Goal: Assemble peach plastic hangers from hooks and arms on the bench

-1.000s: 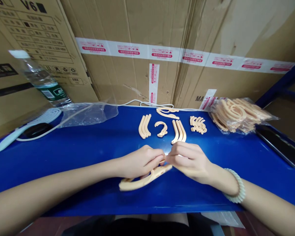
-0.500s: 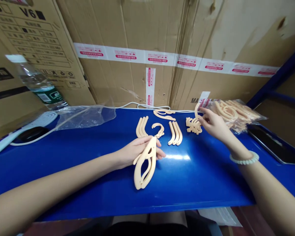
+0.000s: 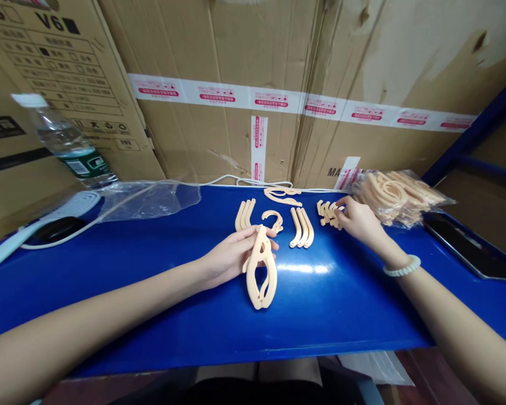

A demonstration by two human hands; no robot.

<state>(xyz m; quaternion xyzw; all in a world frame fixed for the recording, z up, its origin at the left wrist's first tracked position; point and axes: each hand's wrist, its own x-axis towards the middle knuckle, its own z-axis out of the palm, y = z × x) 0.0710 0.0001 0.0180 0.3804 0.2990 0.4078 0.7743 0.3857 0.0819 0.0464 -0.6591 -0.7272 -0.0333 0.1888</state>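
My left hand [image 3: 236, 253] is closed around the top of a beige folding hanger [image 3: 261, 275], its two curved arms folded together and pointing toward me. At the right, my right hand [image 3: 358, 219] has its fingertips pinched at a pile of small beige hanger pieces [image 3: 328, 214]; what they grip is hidden. Beyond my left hand lie a loose hanger hook [image 3: 274, 219] and a group of curved hanger arms [image 3: 244, 215]. Another group of curved arms [image 3: 302, 228] rests between the hands. Farther back is another beige hanger part [image 3: 282, 196].
A plastic bag of beige parts [image 3: 400, 194] and a dark phone [image 3: 468, 247] lie at the right. On the left are a water bottle [image 3: 73, 149], a hairbrush [image 3: 46, 225], a black mouse [image 3: 59, 232] and clear film [image 3: 152, 199]. Cardboard boxes [image 3: 219, 50] stand behind the blue table [image 3: 172, 326].
My right hand has come down onto the pile; the curved piece it held upright no longer shows. My left hand has turned the folded hanger more upright and shifted it slightly right.
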